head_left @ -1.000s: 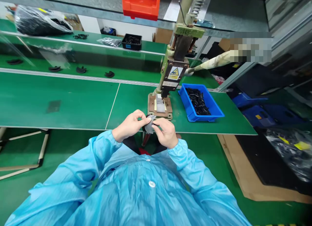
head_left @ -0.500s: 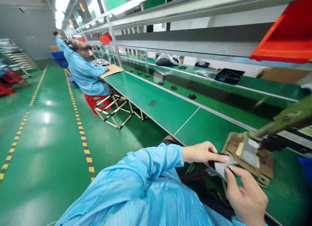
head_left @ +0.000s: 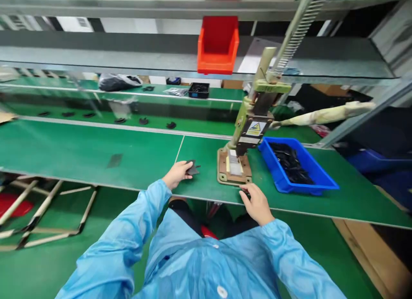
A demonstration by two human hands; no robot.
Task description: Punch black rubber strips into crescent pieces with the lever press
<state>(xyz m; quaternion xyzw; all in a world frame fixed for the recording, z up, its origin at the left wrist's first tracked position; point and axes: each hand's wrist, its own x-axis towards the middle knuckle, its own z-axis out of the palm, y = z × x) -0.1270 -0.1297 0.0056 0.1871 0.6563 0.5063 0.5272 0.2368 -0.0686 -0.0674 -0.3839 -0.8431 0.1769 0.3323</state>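
My left hand [head_left: 177, 174] is closed on a dark grey flat piece [head_left: 192, 168] with a thin black tip jutting out to the right. It is held low over the front of the green bench [head_left: 151, 155]. On the other side of the press base, my right hand [head_left: 256, 203] has its fingers pinched together near the bench edge. Something small and dark shows at those fingertips, too little to name. Between the hands stands a hand-lever press [head_left: 240, 129] with a brown base [head_left: 222, 172], a pale block [head_left: 234, 166] on it.
A blue bin [head_left: 280, 184] of black parts sits right of the press. Several black curved pieces [head_left: 143, 121] lie along the strip behind the bench. A grey flat piece [head_left: 115, 160] lies at left. Above hangs a red bin [head_left: 218, 67].
My view has swung right toward the press. My hands, close together on a grey piece before, are now apart: the left keeps a dark flat piece, the right is beside the press base.
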